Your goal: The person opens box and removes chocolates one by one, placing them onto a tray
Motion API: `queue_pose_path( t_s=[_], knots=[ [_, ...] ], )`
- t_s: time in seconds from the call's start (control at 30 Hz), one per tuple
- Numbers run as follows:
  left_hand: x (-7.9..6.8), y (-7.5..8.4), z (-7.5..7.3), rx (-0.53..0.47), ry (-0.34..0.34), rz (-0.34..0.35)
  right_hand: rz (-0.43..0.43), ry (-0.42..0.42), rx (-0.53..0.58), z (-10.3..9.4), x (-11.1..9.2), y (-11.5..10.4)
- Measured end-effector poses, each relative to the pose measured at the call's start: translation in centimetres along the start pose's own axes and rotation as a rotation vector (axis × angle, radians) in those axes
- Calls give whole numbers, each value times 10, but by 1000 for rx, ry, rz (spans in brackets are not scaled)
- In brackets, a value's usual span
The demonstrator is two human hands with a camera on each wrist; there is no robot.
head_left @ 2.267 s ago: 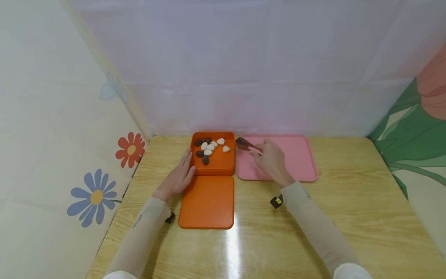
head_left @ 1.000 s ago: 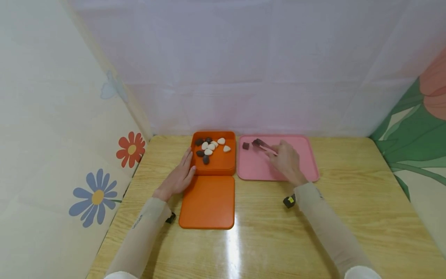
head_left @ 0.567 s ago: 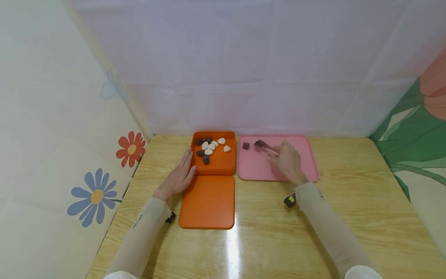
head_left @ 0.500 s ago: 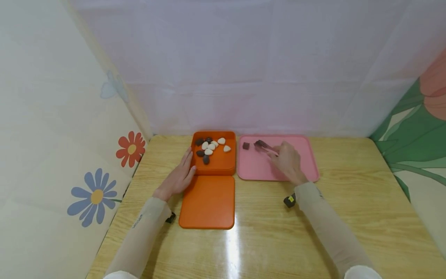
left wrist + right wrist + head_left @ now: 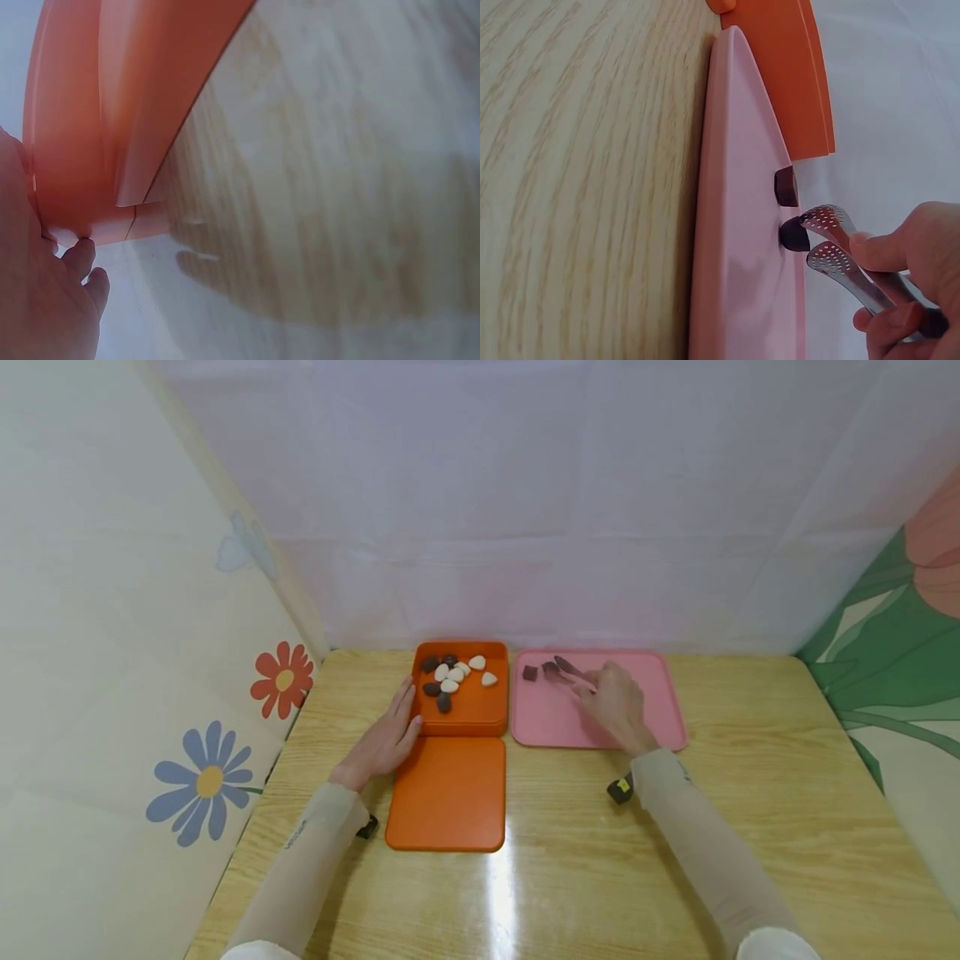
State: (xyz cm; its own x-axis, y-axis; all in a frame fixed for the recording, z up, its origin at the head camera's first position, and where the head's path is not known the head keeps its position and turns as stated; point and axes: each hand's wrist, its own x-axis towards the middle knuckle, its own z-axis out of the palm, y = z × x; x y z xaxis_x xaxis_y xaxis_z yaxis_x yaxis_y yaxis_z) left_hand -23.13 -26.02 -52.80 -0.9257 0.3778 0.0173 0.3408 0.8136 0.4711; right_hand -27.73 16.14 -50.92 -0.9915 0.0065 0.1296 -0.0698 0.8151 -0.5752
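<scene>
Against the left side of the box (image 5: 465, 728), in the head view: left hand (image 5: 381, 742), fingers straight and gripping nothing, probably to steady the box. Inside the box: white stones (image 5: 449, 686) and black stones (image 5: 432, 689), bunched toward the left and back, contained by raised walls. Just on the near side of the box: orange lid (image 5: 446, 797), lying flat, perhaps to leave the stones within reach. Right of the box: pink tray (image 5: 555, 727), with a low rim likely meant to stop small things sliding off. On the tray, near the box: dark cube (image 5: 530, 673); slightly farther from the box, dark lump (image 5: 550, 667). Farther right of the box: right hand (image 5: 615, 697), fingers curled round tongs (image 5: 573, 671), tips parted at the lump.

Left wrist view: left hand beside the box, fingertips close against its wall; exact contact hard to make out.

Right wrist view: tongs held well back from the perforated tips, probably for reach; tips spread, one overlapping the lump. Touching or merely in line: cannot tell. Cube between lump and box, apart from the tongs.
</scene>
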Motion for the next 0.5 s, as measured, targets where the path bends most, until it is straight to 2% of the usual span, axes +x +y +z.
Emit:
queue_pose_path(
  t_s=[0.23,0.5],
  knots=[
    [0,1,0,0,-4,-4,-2,11,9,-4,-2,-12],
    [-1,2,-2,-7,-9,-8,-45,24,17,-5,-3,-26]
  ],
)
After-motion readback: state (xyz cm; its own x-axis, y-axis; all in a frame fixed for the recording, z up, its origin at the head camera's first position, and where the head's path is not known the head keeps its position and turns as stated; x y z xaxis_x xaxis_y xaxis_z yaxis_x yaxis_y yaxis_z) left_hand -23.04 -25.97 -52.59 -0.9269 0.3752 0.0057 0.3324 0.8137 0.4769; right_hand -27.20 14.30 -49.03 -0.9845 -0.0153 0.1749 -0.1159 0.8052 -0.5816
